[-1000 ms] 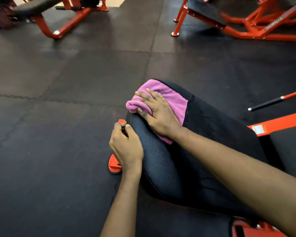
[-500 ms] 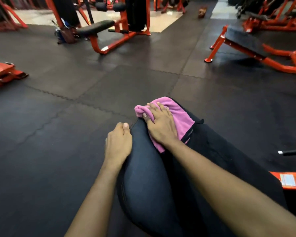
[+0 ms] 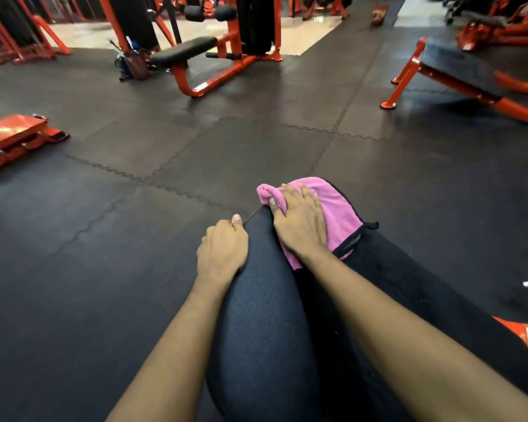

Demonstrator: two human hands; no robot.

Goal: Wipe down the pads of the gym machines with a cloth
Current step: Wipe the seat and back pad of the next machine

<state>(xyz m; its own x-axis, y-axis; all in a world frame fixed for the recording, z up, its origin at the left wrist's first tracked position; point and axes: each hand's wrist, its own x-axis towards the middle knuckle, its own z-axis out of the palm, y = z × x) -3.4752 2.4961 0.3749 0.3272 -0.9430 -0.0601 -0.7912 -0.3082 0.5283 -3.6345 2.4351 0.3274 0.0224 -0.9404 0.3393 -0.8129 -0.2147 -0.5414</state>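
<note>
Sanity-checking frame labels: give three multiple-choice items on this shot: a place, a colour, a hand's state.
1. Where does the cloth lie?
A) far end of the black pad
B) floor mat
C) far bench
2. Cloth's colour?
A) blue
B) pink
C) white
3. What is the left hand doing?
A) hanging free
B) holding the cloth
C) gripping the black pad's left edge
Key: 1 A, it lies under the right hand at the pad's end; 2 B, plainly pink; 3 C, its fingers curl over that edge.
</note>
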